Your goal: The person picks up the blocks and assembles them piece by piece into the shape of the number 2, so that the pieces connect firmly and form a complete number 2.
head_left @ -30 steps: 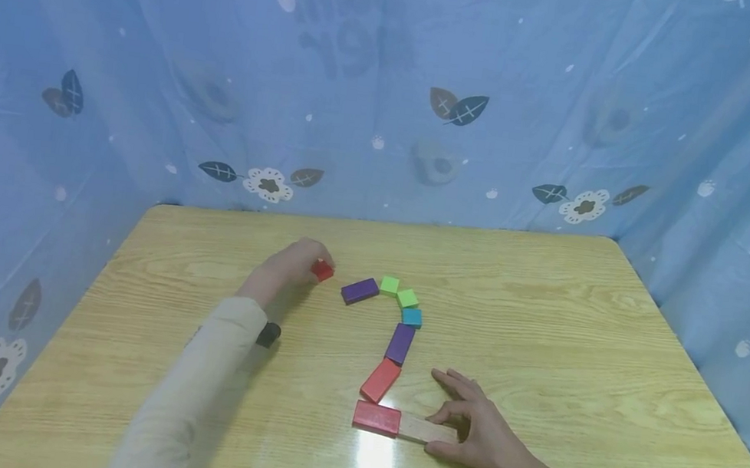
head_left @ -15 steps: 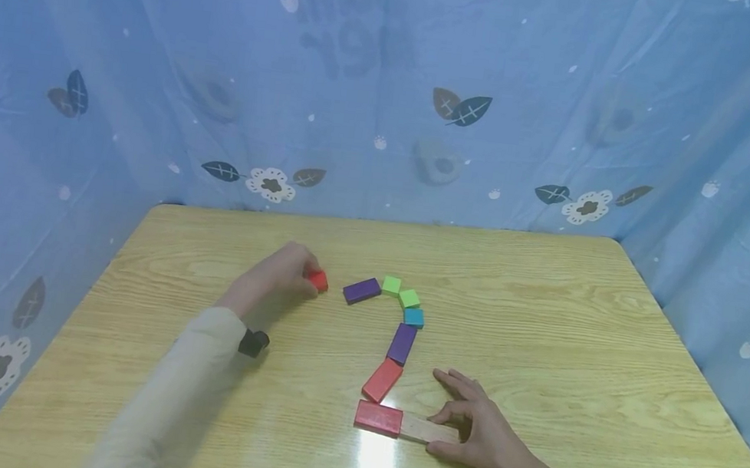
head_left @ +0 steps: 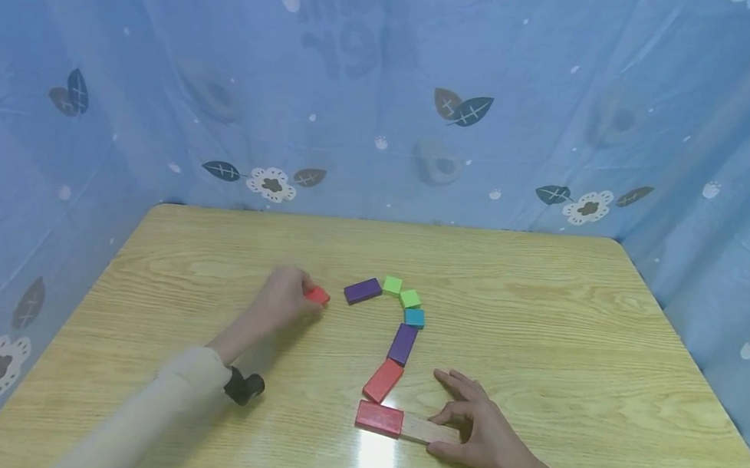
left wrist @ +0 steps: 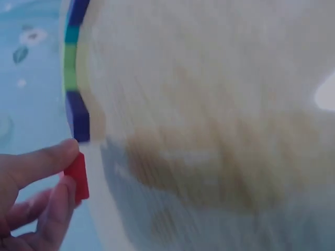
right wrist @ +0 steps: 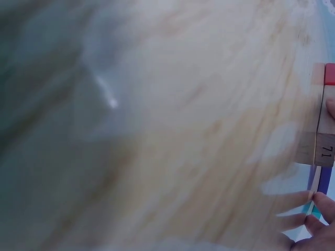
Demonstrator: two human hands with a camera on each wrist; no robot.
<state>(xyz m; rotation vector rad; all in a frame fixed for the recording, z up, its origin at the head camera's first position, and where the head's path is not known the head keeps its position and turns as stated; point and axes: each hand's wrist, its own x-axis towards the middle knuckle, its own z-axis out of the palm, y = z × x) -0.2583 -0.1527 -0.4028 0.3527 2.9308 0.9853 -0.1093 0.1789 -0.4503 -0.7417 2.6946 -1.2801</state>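
Observation:
In the head view, my left hand (head_left: 284, 299) pinches a small red block (head_left: 317, 295) between thumb and fingers, just left of a purple block (head_left: 362, 291). The left wrist view shows this red block (left wrist: 78, 175) close to the purple block's end. My right hand (head_left: 484, 436) has thumb and index finger around the right end of a plain wooden block (head_left: 421, 429). Its left end meets a red block (head_left: 379, 418) lying flat. In the right wrist view, the wooden block's end (right wrist: 325, 150) bears a number.
A curved row continues from the red block through another red block (head_left: 383, 380), a purple block (head_left: 402, 344), a blue block (head_left: 415, 317) and two green blocks (head_left: 410, 298). They lie on a wood-grain table (head_left: 580, 327). A blue patterned curtain (head_left: 390, 97) surrounds it.
My left hand has moved toward me with the red block, which now sits lower and slightly turned, left of the purple block. My right hand stays at the wooden block.

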